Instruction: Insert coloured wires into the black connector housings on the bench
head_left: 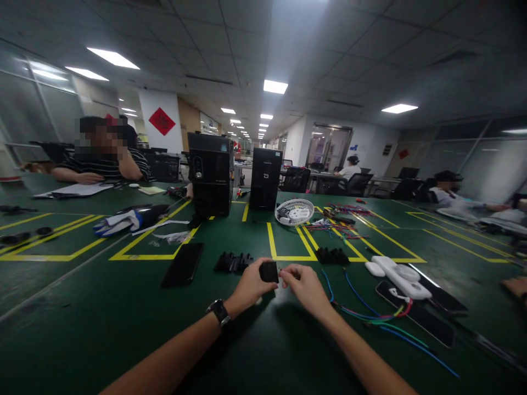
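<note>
My left hand (249, 285), with a black watch (218, 312) on its wrist, grips a small black block (269, 272) between thumb and fingers above the green table (263, 351). Close to the block's right side, my right hand (303, 286) is closed in a pinch. Whatever sits between those fingertips is too small to make out. Behind my left hand lies a row of black parts (234, 262). More black parts (331, 255) lie beyond my right hand. Blue, green and red wires (362, 315) spread to the right of it.
A black phone (183, 265) lies at left. To the right are a white power strip (401, 277) and another phone (415, 314). Two black computer towers (211, 174) and a white basket (294, 213) stand farther back. A person (102, 159) sits across the table.
</note>
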A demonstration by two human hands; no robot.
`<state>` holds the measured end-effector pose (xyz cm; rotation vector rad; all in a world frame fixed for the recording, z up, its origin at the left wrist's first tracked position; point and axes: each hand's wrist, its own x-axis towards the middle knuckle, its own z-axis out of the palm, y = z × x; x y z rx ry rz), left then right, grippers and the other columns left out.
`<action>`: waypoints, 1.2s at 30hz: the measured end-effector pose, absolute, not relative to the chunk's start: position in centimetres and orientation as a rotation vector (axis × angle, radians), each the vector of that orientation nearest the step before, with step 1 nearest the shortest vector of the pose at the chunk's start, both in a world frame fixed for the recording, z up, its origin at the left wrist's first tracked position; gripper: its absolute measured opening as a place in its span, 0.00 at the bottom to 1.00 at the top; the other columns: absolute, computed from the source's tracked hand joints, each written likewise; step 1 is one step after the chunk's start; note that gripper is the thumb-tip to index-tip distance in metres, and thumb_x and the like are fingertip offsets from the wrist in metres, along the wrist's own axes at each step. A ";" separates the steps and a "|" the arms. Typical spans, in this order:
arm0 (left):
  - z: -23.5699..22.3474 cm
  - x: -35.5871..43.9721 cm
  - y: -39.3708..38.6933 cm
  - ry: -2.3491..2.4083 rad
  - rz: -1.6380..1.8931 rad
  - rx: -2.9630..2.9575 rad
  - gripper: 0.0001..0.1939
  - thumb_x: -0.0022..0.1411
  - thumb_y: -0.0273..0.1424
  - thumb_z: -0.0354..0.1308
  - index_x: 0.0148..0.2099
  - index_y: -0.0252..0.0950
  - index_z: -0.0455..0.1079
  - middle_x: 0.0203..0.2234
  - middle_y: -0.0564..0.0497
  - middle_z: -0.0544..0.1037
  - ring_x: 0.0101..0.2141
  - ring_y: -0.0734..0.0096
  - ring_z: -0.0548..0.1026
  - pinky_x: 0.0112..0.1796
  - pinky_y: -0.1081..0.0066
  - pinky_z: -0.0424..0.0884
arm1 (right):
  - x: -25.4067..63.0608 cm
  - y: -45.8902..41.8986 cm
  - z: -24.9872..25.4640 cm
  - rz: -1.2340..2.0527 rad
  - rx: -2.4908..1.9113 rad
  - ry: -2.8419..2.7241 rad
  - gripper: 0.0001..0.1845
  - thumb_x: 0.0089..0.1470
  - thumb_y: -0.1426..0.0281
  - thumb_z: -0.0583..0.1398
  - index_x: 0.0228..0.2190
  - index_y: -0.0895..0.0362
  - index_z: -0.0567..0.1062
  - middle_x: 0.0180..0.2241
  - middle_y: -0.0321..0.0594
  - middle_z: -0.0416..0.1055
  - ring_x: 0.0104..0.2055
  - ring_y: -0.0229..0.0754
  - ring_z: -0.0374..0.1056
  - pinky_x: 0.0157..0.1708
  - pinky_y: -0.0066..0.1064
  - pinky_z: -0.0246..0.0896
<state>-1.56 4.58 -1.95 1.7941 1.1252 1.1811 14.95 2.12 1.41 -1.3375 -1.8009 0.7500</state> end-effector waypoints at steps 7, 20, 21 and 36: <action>-1.1 -1.0 3.2 0.916 1.339 1.592 0.24 0.48 0.28 0.64 0.46 0.38 0.58 0.38 0.49 0.75 0.36 0.67 0.75 0.37 0.69 0.69 | 14.0 1.9 1.8 1.132 -1.280 -1.593 0.17 0.52 0.57 0.57 0.23 0.59 0.69 0.17 0.33 0.66 0.15 0.30 0.51 0.13 0.21 0.43; -1.0 -0.1 2.4 0.978 1.507 1.590 0.29 0.54 0.26 0.60 0.56 0.41 0.54 0.45 0.47 0.75 0.43 0.65 0.74 0.45 0.65 0.68 | 13.8 1.5 1.6 1.371 -1.138 -1.456 0.22 0.49 0.51 0.60 0.24 0.58 0.65 0.16 0.31 0.65 0.12 0.26 0.46 0.11 0.19 0.37; -1.0 -0.1 2.4 0.967 1.509 1.610 0.28 0.54 0.26 0.59 0.56 0.41 0.54 0.46 0.47 0.74 0.45 0.65 0.74 0.47 0.64 0.67 | 13.7 1.4 1.7 1.382 -1.132 -1.452 0.22 0.49 0.51 0.60 0.24 0.58 0.64 0.16 0.31 0.65 0.12 0.26 0.46 0.11 0.19 0.36; -0.7 -0.4 1.7 0.843 1.478 1.849 0.30 0.57 0.20 0.53 0.60 0.42 0.54 0.56 0.46 0.64 0.55 0.65 0.65 0.56 0.60 0.59 | 14.6 1.6 2.1 1.599 -1.056 -1.355 0.24 0.47 0.50 0.63 0.26 0.58 0.66 0.16 0.28 0.61 0.11 0.23 0.42 0.10 0.19 0.29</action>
